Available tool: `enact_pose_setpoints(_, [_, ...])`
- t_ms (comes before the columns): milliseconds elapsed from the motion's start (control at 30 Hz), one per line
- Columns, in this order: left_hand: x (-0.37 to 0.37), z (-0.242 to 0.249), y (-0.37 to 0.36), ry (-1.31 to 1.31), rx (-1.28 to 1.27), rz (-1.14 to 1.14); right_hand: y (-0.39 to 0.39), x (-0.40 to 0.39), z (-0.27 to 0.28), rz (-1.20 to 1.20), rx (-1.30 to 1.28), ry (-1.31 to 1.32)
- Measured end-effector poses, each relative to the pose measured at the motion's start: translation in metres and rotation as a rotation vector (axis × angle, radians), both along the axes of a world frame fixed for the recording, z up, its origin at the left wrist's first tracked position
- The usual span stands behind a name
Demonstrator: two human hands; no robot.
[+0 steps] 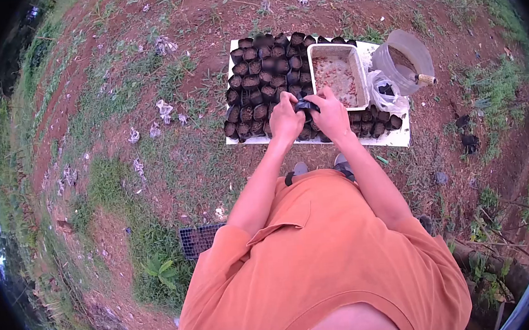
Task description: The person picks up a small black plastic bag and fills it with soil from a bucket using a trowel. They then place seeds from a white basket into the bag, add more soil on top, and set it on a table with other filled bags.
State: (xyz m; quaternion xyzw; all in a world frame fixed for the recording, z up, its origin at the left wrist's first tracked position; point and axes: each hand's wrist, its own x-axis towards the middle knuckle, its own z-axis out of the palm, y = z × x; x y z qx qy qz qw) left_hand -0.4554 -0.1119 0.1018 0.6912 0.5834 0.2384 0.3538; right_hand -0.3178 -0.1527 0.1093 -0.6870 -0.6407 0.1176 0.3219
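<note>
Step in hand, prob: opening blk bag [307, 104] — you have it pinched betw fingers [287, 97] of L hand [287, 119] and R hand [330, 115], nr white tray [333, 50] — next move calls for even, two-sided tension.

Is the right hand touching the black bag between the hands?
Touching: the head view shows the right hand pinching the right end of the black bag.

Bags [268, 80] were black, soil [246, 114] brown. Tray [365, 93] and board [394, 140] were white; bits [351, 88] seemed reddish, though tiny. Shirt [347, 246] was plain orange.
</note>
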Motion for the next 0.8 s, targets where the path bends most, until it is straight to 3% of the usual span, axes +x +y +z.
enact_pose_setpoints(233, [0.007,-0.021,-0.023,0.119,-0.066,-0.083,-0.008,0.023,-0.014,-0.069,-0.039,-0.068])
enact_pose_setpoints(367, [0.010,-0.026,-0.021,0.047,-0.076,-0.028,-0.010,0.017,-0.010,-0.061,0.030,0.043])
enact_pose_setpoints(467, [0.009,-0.043,-0.011,-0.206,-0.017,0.058,-0.013,0.017,-0.010,-0.068,-0.058,0.061])
enact_pose_setpoints(567, [0.009,-0.029,-0.014,-0.083,-0.029,0.018,-0.013,0.030,-0.014,-0.065,-0.060,0.036])
enact_pose_setpoints(600, [0.011,-0.024,-0.021,-0.004,0.151,0.013,-0.014,0.032,-0.009,-0.063,-0.074,0.057])
enact_pose_setpoints(700, [0.016,-0.009,-0.019,-0.054,0.351,-0.141,-0.009,0.035,-0.006,-0.005,-0.073,-0.008])
enact_pose_setpoints(800, [0.022,-0.003,-0.012,-0.115,0.321,-0.148,-0.007,0.030,0.004,-0.018,-0.088,0.045])
